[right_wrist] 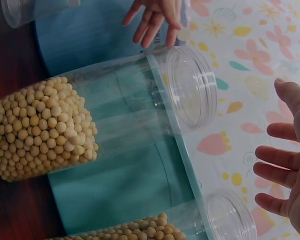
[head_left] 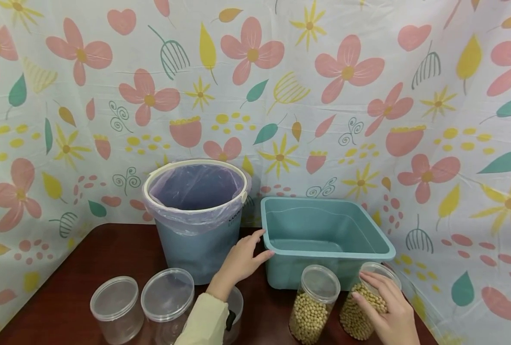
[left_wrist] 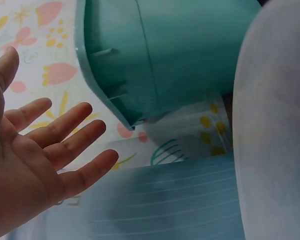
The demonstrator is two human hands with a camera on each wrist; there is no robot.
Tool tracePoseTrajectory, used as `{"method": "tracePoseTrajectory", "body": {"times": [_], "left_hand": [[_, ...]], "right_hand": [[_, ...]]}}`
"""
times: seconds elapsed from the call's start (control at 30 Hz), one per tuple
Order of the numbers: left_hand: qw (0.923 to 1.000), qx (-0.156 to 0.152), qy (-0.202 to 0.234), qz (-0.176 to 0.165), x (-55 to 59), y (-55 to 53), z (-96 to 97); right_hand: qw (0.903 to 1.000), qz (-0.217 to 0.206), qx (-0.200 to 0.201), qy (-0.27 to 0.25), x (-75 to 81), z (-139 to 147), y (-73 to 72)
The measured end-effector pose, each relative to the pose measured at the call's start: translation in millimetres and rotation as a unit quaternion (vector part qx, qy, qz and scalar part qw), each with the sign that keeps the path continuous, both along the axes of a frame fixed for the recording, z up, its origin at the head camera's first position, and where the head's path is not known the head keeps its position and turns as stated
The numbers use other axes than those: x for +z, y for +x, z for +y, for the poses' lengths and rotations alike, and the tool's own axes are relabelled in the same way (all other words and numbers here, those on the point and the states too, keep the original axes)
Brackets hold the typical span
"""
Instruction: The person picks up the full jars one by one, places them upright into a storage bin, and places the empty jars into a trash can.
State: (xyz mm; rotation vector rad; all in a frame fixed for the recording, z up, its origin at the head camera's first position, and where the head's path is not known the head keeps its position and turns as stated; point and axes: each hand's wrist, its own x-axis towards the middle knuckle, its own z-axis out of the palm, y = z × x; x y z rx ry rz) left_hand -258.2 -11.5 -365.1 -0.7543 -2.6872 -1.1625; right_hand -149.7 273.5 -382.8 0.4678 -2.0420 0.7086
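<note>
In the head view my left hand (head_left: pixel 241 261) reaches between the bucket and the teal basin (head_left: pixel 324 254), fingertips close to the basin's left rim. Its fingers are spread and relaxed with nothing in them, as the left wrist view also shows. Two clear lidded jars, part filled with soybeans, stand in front of the basin: a left jar (head_left: pixel 309 316) and a right jar (head_left: pixel 355 314). Over the right jar my right hand (head_left: pixel 389 306) overlaps its lid and side. The right wrist view shows that hand's fingers (right_wrist: pixel 276 175) loosely extended, apart from the jars.
A blue bucket (head_left: pixel 199 254) with a cream rim and a plastic bag liner stands left of the basin. Several clear jars line the front left, including a lidded jar (head_left: pixel 116 314) and a wider jar (head_left: pixel 167 302). A floral cloth (head_left: pixel 255 120) hangs behind the dark table (head_left: pixel 65 287).
</note>
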Motion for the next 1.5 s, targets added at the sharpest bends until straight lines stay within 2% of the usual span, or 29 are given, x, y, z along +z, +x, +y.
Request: {"method": "tracePoseTrajectory", "body": {"times": [0.1,0.27,0.47,0.77,0.93,1.2,1.33,1.4,1.5], "left_hand": [[0.9999,0.000,0.009,-0.015,-2.0,-6.5,1.3],[0.9981,-0.019,0.024,-0.054,-4.4,-16.1,3.9],[0.9950,-0.023,0.038,-0.089,-6.8,-24.0,7.7],[0.9921,-0.020,0.069,-0.103,-14.3,-33.3,12.9],[0.9898,-0.016,0.086,-0.112,-14.8,-36.0,13.9],[0.9836,-0.012,0.128,-0.127,-15.5,-40.3,16.6],[0.9742,-0.010,0.170,-0.148,-17.5,-40.5,18.5],[0.9638,-0.011,0.205,-0.170,-20.1,-40.5,19.9],[0.9425,-0.015,0.263,-0.205,-24.3,-40.3,22.1]], "right_hand": [[1.0000,0.001,0.000,-0.007,1.2,1,0.4],[0.9999,0.002,0.003,-0.015,3.5,5,-0.4],[0.9997,-0.008,-0.018,-0.016,5.2,10,0.3],[0.9997,-0.005,-0.003,-0.025,5.5,24,-1.8],[0.9997,-0.005,0.000,-0.025,6.7,32,-5.5],[0.9962,-0.063,-0.027,-0.053,8.9,40,-4.5],[0.9954,-0.071,-0.036,-0.053,7.9,42,-5.3],[0.9951,-0.071,-0.040,-0.056,7.6,43,-5.7],[0.9942,-0.075,-0.049,-0.059,7.5,43,-6.0]]}}
